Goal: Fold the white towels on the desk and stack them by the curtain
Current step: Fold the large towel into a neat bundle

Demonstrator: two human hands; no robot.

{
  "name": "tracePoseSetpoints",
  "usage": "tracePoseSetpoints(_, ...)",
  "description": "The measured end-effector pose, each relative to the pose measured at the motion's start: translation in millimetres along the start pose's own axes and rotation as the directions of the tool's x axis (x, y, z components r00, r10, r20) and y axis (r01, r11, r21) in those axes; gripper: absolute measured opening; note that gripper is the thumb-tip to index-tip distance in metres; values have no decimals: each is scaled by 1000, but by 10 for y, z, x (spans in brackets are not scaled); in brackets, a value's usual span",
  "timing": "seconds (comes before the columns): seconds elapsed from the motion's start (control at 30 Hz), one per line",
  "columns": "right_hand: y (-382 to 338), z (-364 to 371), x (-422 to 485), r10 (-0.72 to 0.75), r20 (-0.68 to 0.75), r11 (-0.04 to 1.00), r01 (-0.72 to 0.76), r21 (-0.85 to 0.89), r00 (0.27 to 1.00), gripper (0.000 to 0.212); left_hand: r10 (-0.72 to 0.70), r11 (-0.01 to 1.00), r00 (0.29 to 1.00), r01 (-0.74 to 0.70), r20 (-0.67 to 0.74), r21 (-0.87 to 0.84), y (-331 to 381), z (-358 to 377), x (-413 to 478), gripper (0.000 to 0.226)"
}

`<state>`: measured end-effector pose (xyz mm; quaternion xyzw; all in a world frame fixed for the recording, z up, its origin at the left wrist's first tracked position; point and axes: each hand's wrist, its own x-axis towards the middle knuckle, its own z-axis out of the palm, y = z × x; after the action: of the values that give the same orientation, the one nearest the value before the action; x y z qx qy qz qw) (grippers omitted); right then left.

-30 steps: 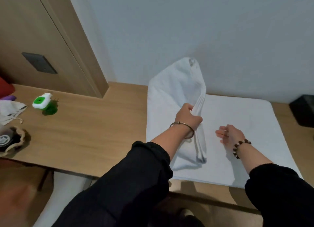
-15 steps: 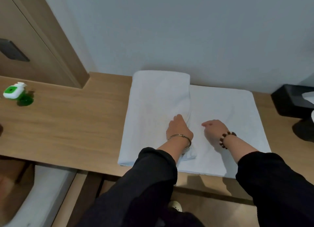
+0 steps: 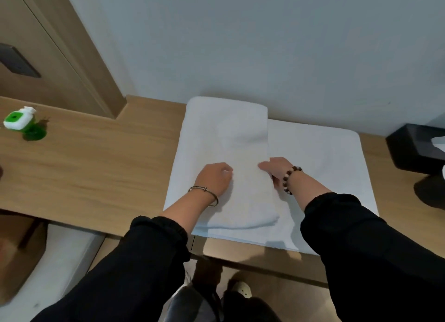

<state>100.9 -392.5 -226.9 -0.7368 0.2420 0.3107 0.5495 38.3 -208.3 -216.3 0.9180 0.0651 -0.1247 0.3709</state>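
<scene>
No legible text, labels or nos. anywhere in view.

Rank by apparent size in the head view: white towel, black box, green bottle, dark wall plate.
1. white towel
2. black box, partly cut off by the frame edge
3. green bottle and dark wall plate look about alike; the plate is cut off too, so I leave them unranked.

Pale wall [image 3: 265, 44] behind wooden desk [image 3: 96, 167]; perhaps a cabinet [image 3: 60, 56] left
</scene>
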Motion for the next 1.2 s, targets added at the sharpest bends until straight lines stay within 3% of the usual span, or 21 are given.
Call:
tracePoseSetpoints(0.03, -8, 27, -10, 5, 9, 1000, -5, 10, 1000, 40, 17, 1000, 997, -16, -74, 18, -68, -38, 3, 27)
tracePoseSetpoints(0.1, -10, 32, -28, 31, 181, 985, -60, 161, 983, 18, 33, 997, 982, -21, -185, 68, -196, -117, 25, 34)
tracePoseSetpoints(0.17, 36, 45, -81, 52, 335, 951, -148, 270, 941, 32, 29, 989, 975, 4, -221, 146, -283, -186, 63, 40)
tracePoseSetpoints(0.23, 101, 28, -97, 112, 299, 986, -144, 85, 948, 24, 19, 957, 981, 38, -193, 289, -330, -201, 94, 46)
tracePoseSetpoints(0.3, 156, 25, -126, 104, 116, 970, -75, -233, 988, 5, -16, 899, 994, 62, -111, 434, -353, -163, 104, 50)
tracePoseSetpoints(0.33, 188, 31, -84, 70, 46, 957, -54, -286, 997, 9, -26, 867, 998, 53, -60, 496, -370, -116, 99, 51)
tracePoseSetpoints(0.37, 199, 38, -35, 52, 38, 972, -42, -232, 998, 10, -31, 836, 999, 30, -9, 547, -396, -61, 93, 52)
tracePoseSetpoints(0.43, 166, 40, 55, 28, 66, 998, -32, 52, 997, 13, -32, 794, 997, -15, 65, 608, -466, 52, 70, 55)
tracePoseSetpoints(0.53, -18, -4, 244, -3, 79, 886, -34, 462, 997, 30, -19, 756, 997, -32, 71, 654, -575, 171, 63, 59)
tracePoseSetpoints(0.63, -264, -48, 394, -40, 59, 797, -4, 604, 997, 41, -19, 756, 999, -18, 49, 654, -648, 235, 91, 61)
tracePoseSetpoints(0.7, -407, -71, 452, -48, -7, 848, 45, 528, 999, 47, -3, 747, 999, -19, 32, 665, -689, 276, 104, 62)
tracePoseSetpoints(0.77, -486, -110, 487, -124, -195, 950, 173, 261, 973, 43, 12, 741, 1000, -20, 16, 671, -716, 306, 108, 63)
tracePoseSetpoints(0.8, -508, -116, 492, -221, -301, 960, 261, 100, 928, 29, 18, 740, 1000, -21, 12, 673, -727, 316, 111, 63)
tracePoseSetpoints(0.87, -522, -74, 422, -412, -401, 907, 412, -89, 818, 6, 28, 737, 1000, -25, 6, 676, -746, 324, 117, 64)
tracePoseSetpoints(0.93, -501, 6, 333, -564, -408, 822, 536, -193, 718, 11, 47, 736, 999, -31, -5, 676, -768, 329, 119, 65)
tracePoseSetpoints(1.03, -497, 59, 182, -668, -366, 736, 649, -195, 648, 12, 69, 739, 997, -42, -14, 673, -784, 340, 115, 67)
tracePoseSetpoints(1.1, -526, 62, 93, -688, -320, 718, 675, -171, 651, 10, 78, 740, 997, -48, -14, 671, -792, 344, 122, 67)
tracePoseSetpoints(1.17, -560, 31, 25, -682, -268, 722, 685, -99, 680, 32, 82, 741, 997, -51, -15, 669, -795, 339, 132, 67)
tracePoseSetpoints(1.2, -586, 17, -9, -670, -244, 730, 682, -47, 701, 32, 83, 740, 996, -53, -14, 671, -795, 336, 135, 67)
